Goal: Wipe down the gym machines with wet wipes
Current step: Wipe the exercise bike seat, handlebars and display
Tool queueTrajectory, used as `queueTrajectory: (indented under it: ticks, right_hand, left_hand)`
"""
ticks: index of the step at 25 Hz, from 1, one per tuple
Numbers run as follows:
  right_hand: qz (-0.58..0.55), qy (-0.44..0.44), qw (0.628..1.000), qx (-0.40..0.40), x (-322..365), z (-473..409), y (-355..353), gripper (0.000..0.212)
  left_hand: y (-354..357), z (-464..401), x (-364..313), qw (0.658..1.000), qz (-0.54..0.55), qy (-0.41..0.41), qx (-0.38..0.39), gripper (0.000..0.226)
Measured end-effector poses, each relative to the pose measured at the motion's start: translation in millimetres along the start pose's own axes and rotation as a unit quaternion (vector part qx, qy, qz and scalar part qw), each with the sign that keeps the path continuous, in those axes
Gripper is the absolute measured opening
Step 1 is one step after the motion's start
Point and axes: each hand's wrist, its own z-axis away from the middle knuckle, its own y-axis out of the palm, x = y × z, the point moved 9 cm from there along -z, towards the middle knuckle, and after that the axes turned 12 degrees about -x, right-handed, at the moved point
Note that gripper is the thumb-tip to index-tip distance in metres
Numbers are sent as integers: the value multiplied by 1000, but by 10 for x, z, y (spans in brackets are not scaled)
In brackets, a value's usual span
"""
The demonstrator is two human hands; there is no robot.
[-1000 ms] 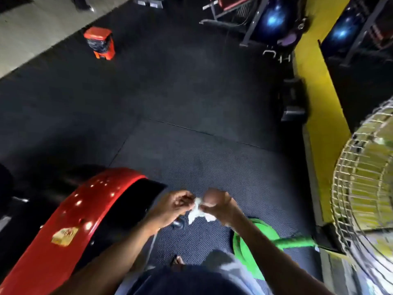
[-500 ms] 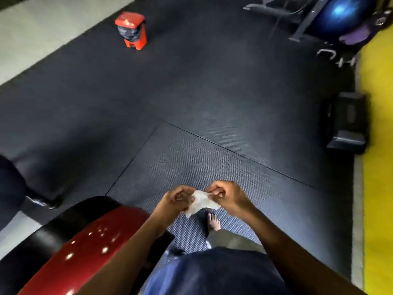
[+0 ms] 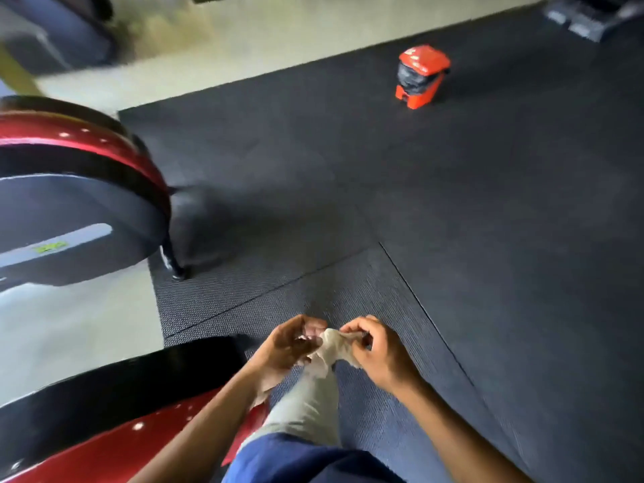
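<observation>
Fingers (image 3: 362, 334) of both hands — curled, pinching wipe (image 3: 334, 345)

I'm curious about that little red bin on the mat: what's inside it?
The red bin has its lid down, so its contents are hidden. A black liner bag bulges out just under the lid.

The person wears a dark blue top (image 3: 306, 458), light grey trousers (image 3: 306, 409), and bare forearms.
</observation>
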Motion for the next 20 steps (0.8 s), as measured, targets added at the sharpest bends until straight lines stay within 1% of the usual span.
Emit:
queueTrajectory:
  ticks: [2, 3, 5, 6, 7, 9, 11, 12, 13, 14, 15, 17, 19, 20]
  right_hand:
    - [3, -23, 999, 43, 195, -574, 148, 21]
    - [5, -35, 997, 74, 348, -914, 268, 23]
    - [13, -67, 988, 141, 691, -1515, 507, 23]
    - [22, -81, 983, 163, 871, -1821, 593, 20]
    - [25, -89, 979, 179, 1034, -2132, 668, 17]
    - [13, -77, 976, 201, 1276, -2682, 776, 16]
    - [-80, -37, 964, 252, 1500, -3102, 891, 23]
    - [-125, -16, 954, 270, 1598, -3351, 955, 33]
    - [-159, 8, 945, 285, 1693, -3627, 1018, 42]
    - [-168, 17, 943, 287, 1787, -3931, 1078, 48]
    - [-161, 17, 946, 282, 1868, -4277, 1143, 49]
    - [-127, -15, 952, 279, 1985, -4965, 1318, 45]
    - [-107, -72, 946, 298, 2245, -5616, 1492, 35]
    - [-106, -82, 940, 313, 2369, -5942, 1594, 33]
  left_hand:
    - [-189, -383, -221, 1000, 9, 4, -28, 14]
    - [-369, -600, -346, 998, 2, 0, -57, 13]
    - [-733, -970, -655, 995, 1, 2, -103, 14]
    - [-898, -1167, -893, 993, 1, 17, -117, 14]
    - [-1042, -1359, -1150, 992, -2, 29, -123, 15]
    - [-1329, -1739, -1548, 990, 9, 32, -140, 24]
    - [-1496, -2115, -1941, 989, 22, 53, -133, 34]
    - [-1581, -2350, -2104, 989, 18, 65, -133, 37]
    - [-1670, -2598, -2244, 988, 17, 76, -132, 38]
    - [-1766, -2843, -2392, 987, 15, 83, -134, 39]
    - [-1867, -3098, -2543, 986, 12, 93, -137, 40]
    - [-2126, -3585, -2800, 985, 1, 101, -140, 41]
    - [-2428, -4063, -3064, 982, -23, 108, -155, 43]
    - [-2614, -4305, -3201, 980, -28, 101, -170, 44]
